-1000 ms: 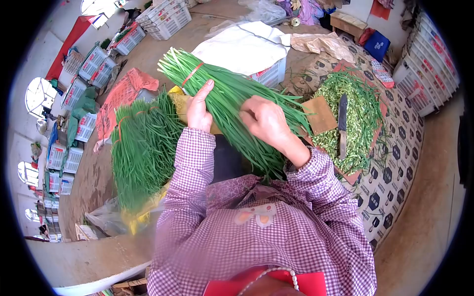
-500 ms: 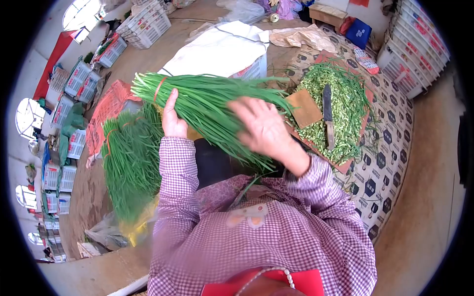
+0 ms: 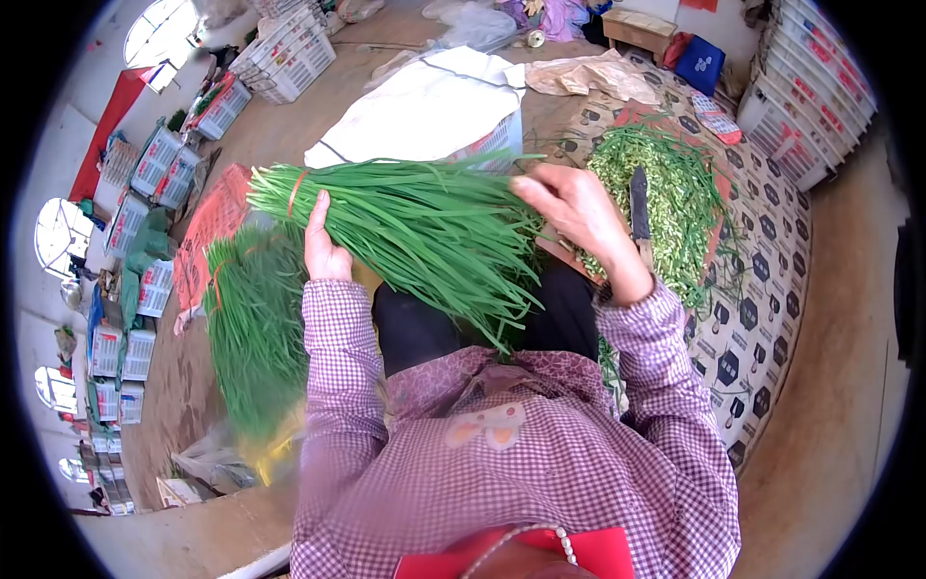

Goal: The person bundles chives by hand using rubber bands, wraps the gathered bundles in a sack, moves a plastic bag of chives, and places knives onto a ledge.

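A banded bunch of garlic chives (image 3: 415, 217) lies across above my lap, pale stem ends to the left and green leaves fanning right. My left hand (image 3: 326, 246) is closed round its stem end, thumb on top beside the red band (image 3: 297, 193). At the leaf tips is my right hand (image 3: 579, 212), its fingers bent and pressed together; whether a leaf is pinched in them is hidden. Behind that hand, a knife (image 3: 639, 207) with a dark blade rests on a heap of cut pale-green trimmings (image 3: 675, 256).
More banded chives (image 3: 256, 338) lie at the left, close to an orange-red sack (image 3: 220, 217). A white cloth (image 3: 415, 111) covers a crate ahead. Stacked white crates (image 3: 810, 96) stand at the far right, beside the patterned floor sheet (image 3: 757, 357).
My right hand has moved up and right from over the leaves to their tips, its fingers now bent in. The bunch has tipped slightly lower. The brown square on the heap is now mostly hidden.
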Demonstrator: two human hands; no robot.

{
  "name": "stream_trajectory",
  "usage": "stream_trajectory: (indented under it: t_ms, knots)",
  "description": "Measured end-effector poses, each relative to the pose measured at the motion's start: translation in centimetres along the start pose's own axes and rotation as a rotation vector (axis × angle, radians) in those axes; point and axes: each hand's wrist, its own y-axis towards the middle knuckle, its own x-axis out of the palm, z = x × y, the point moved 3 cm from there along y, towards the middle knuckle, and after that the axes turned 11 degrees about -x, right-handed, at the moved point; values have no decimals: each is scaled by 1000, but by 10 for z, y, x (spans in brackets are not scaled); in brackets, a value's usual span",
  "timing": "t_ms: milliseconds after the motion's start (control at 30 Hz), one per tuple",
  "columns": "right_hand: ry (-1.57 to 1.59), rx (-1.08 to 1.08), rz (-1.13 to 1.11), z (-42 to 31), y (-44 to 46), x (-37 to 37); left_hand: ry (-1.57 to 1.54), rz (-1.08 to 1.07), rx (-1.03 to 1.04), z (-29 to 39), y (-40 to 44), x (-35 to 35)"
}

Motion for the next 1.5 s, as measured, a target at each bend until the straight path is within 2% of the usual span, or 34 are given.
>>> stream_trajectory:
  t_ms: [33, 133, 200, 233, 300, 367, 400, 433, 500, 567, 600, 633, 700, 733, 767, 800, 833, 867, 900, 933, 967, 1033, 1067, 1167, 1233, 1267, 1367, 1433, 1467, 1500]
  knots:
    - [-121, -12, -40, -10, 6, 3, -5, -11, -9, 0, -1, 0]
    - [-198, -130, -45, 7, 18, 35, 13, 1, 1, -2, -1, 5]
    - [353, -170, 197, 8, 22, 38, 5, 14, -5, -2, -1, 10]
    - [644, -192, 404, 7, 21, 35, -6, 31, -16, -3, -2, 9]
    - [839, -46, 563, 16, 17, 10, -16, 37, -20, -1, 2, 1]
    - [1016, -86, 474, 21, 15, -5, -18, 50, 25, 3, 3, 0]
    - [759, -80, 365, 17, 14, -14, -13, 82, 19, 2, -2, 7]
    - [758, -78, 361, 12, 14, -10, -16, 85, 18, 0, -3, 9]
    - [78, -271, 297, -21, 13, 7, -17, -11, -1, -4, -1, 18]
    - [-409, -462, 125, -61, 15, 27, 40, -39, 32, -11, 0, 34]
    - [-425, -377, 17, -59, 13, 50, 72, -69, 40, -14, -2, 45]
    - [-452, -368, 30, -50, 14, 65, 103, -99, 49, -16, -5, 55]
    - [-215, -192, -59, -20, 23, 79, 159, -114, 47, -14, -15, 70]
    - [-65, -253, 45, -7, 23, 79, 284, -211, 119, -10, -25, 79]
    - [-66, -260, 42, 7, 21, 82, 408, -306, 192, -7, -35, 86]
    - [155, -257, 96, 17, 19, 82, 496, -416, 201, -2, -42, 89]
    - [375, -247, 150, 17, 18, 80, 495, -413, 198, 6, -44, 90]
    - [582, -175, 196, 18, 14, 78, 621, -479, 231, 14, -47, 94]
    - [581, -173, 196, 16, 12, 75, 748, -545, 263, 20, -50, 98]
    - [750, -145, 155, 16, 11, 75, 815, -503, 325, 26, -52, 101]
    - [920, -116, 111, 13, 10, 75, 816, -501, 326, 25, -52, 100]
    - [961, -81, 101, 3, 8, 77, 641, -560, 185, 20, -48, 91]
    - [970, -84, 23, -1, 8, 82, 543, -536, 147, 11, -29, 71]
    - [1033, -43, -110, -13, 10, 87, 408, -459, 56, -5, -31, 78]
    - [954, 83, -219, -2, 19, 82, 312, -404, 46, -11, -15, 68]
    - [897, 15, -218, 7, 24, 79, 317, -331, 66, -13, -9, 59]
    - [612, 90, -186, 18, 26, 57, 333, -225, 99, -14, -6, 55]
    - [112, -175, -64, -5, 22, 59, 302, -164, 121, -13, -3, 53]
    - [51, -218, -151, -22, 16, 64, 280, -135, 77, -14, 10, 42]
    - [-102, -270, -133, -19, 7, 82, 283, -129, 71, -14, 10, 40]
